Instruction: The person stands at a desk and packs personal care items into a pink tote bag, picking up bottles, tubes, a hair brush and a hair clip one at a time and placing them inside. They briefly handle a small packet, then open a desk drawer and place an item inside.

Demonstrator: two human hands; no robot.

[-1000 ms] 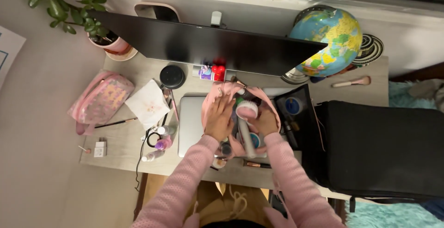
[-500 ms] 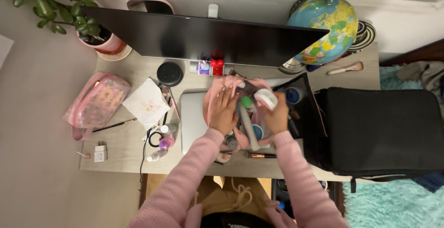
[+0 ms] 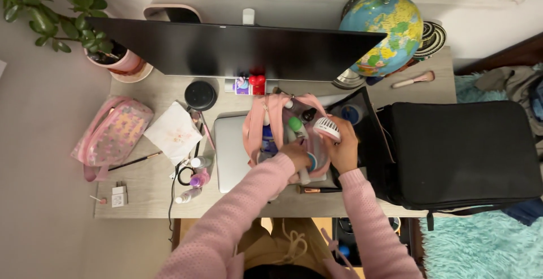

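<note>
One open pink pouch (image 3: pixel 271 121) lay on the bench (image 3: pixel 362 197), over one grey laptop (image 3: pixel 229 153). Inside it stood one green-capped bottle (image 3: pixel 294 124), one blue tube (image 3: pixel 268 141) and one white handle (image 3: pixel 304 168). The right hand (image 3: pixel 342 147) held a narrow grip around one white fan (image 3: pixel 327 128) at the pouch's 3 o'clock edge. The left hand (image 3: pixel 295 154) reached into the pouch; its grip could not be told. A second pink pouch (image 3: pixel 110 132) lay at 9 o'clock, one black bag (image 3: pixel 458 151) at 3 o'clock, one globe (image 3: pixel 384 27) at 1 o'clock.

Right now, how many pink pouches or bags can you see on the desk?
2. One patterned pink pouch lies at the desk's left edge; one open pink bag sits mid-desk, with the left hand inside. More could be hidden behind the monitor.
</note>
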